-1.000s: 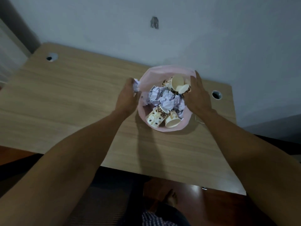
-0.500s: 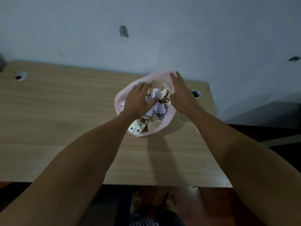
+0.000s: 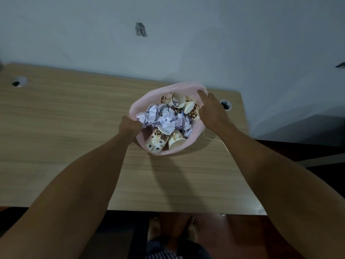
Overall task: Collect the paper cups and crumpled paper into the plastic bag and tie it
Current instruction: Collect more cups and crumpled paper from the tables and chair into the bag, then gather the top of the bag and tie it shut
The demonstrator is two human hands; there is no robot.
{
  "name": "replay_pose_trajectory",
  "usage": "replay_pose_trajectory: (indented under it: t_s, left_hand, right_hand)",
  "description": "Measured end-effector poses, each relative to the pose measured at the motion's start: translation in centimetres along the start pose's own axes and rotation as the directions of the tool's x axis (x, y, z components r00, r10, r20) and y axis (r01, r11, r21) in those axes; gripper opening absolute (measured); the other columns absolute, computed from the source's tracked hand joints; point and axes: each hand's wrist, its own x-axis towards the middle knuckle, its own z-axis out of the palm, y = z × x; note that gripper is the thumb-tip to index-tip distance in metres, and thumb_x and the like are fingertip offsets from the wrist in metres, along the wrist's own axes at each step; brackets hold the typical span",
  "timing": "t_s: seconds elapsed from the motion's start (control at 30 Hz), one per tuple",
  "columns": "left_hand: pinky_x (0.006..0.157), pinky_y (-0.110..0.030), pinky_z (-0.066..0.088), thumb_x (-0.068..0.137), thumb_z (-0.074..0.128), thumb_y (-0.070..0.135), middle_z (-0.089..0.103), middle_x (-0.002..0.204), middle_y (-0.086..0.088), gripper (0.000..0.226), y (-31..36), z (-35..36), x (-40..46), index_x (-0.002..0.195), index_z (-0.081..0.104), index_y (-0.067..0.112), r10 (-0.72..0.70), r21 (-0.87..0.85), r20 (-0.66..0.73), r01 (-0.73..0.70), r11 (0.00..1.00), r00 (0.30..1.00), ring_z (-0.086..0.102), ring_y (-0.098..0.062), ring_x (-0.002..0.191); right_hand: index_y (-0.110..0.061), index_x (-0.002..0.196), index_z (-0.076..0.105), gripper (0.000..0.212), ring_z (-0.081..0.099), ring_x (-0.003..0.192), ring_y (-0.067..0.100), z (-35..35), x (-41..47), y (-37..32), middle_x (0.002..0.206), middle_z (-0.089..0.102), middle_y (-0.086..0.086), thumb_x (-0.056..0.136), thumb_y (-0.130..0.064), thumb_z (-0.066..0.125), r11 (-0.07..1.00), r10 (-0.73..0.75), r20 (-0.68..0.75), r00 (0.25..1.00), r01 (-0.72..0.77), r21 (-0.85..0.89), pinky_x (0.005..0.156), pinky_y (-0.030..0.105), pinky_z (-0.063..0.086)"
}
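On the wooden table (image 3: 74, 131), against a pale wall (image 3: 205, 43), the following is noted from left to right. A round cable hole (image 3: 18, 82) is set near the table's far left corner. The left hand (image 3: 129, 127) is placed at the left rim of the pink plastic bag (image 3: 147, 99); its fingers are curled round the rim and a fold of the film is gripped. The bag stands toward the table's far right side, mouth wide open and untied. Crumpled paper (image 3: 166, 118), white with a lilac cast, is heaped in the middle of the bag. Paper cups with a brown bean pattern are seen in the bag around the paper: two lie at the near side, one patterned cup (image 3: 155, 141) and one beside it showing its open rim (image 3: 176, 140); at least two further cups (image 3: 175, 99) are lodged at the far side. The right hand (image 3: 211, 111) is laid against the bag's right rim, fingers straight, pressed to the film at the far right edge; nothing is gripped by it. A thin pale string (image 3: 214, 140) lies on the table just right of the bag. A second cable hole (image 3: 225, 105) is partly covered by the right hand's edge. Bare feet (image 3: 173, 228) are visible on the floor below the table's near edge.
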Motion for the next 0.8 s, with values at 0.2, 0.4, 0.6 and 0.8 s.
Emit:
replay_pose_trajectory:
  t_s: [0.2,0.4,0.6,0.8]
  left_hand:
    - [0.060,-0.043,0.062,0.077,0.075,0.007,0.072,0.105,-0.020,0.035,1.7,-1.2,-0.6,0.110,0.069,-0.005,-0.038,-0.081,0.056,0.043,0.996,0.998,0.073,-0.036,0.084]
    - [0.056,-0.035,0.055,0.075,0.068,0.011,0.062,0.077,-0.016,0.009,6.9,-4.8,-2.4,0.074,0.062,0.005,0.104,-0.178,0.061,-0.092,0.980,0.993,0.059,-0.025,0.060]
    - [0.051,-0.028,0.050,0.084,0.055,0.009,0.055,0.066,-0.016,0.007,13.7,-8.2,-6.2,0.079,0.058,0.007,0.218,-0.211,0.053,-0.202,0.956,0.975,0.057,-0.028,0.046]
    - [0.061,-0.048,0.061,0.081,0.054,0.007,0.065,0.072,-0.022,0.011,17.6,-10.2,-7.0,0.077,0.064,0.010,0.324,-0.182,-0.030,-0.324,0.928,0.945,0.067,-0.036,0.064]
  right_hand:
    - [-0.009,0.142,0.045,0.050,0.052,0.116,0.040,-2.1,-0.2,-0.5,0.131,0.052,0.017,0.093,-0.014,0.052,0.994,0.067,-0.067,0.996,-0.073,-0.085,0.087,0.046,0.046]
    - [-0.001,0.131,0.061,0.043,0.054,0.123,0.036,-6.0,0.8,0.1,0.135,0.051,0.021,0.089,-0.010,0.060,0.916,0.255,-0.030,0.967,-0.231,0.329,0.102,0.035,0.045]
    - [-0.009,0.111,0.076,0.033,0.063,0.097,0.019,-11.2,0.9,0.3,0.114,0.069,0.008,0.086,0.006,0.060,0.665,0.347,0.057,0.936,-0.288,0.689,0.072,0.020,0.048]
    - [-0.020,0.112,0.072,0.050,0.051,0.074,0.018,-16.8,0.9,0.2,0.100,0.061,0.005,0.080,0.012,0.050,0.608,0.348,-0.023,0.937,-0.207,0.766,0.059,0.024,0.040]
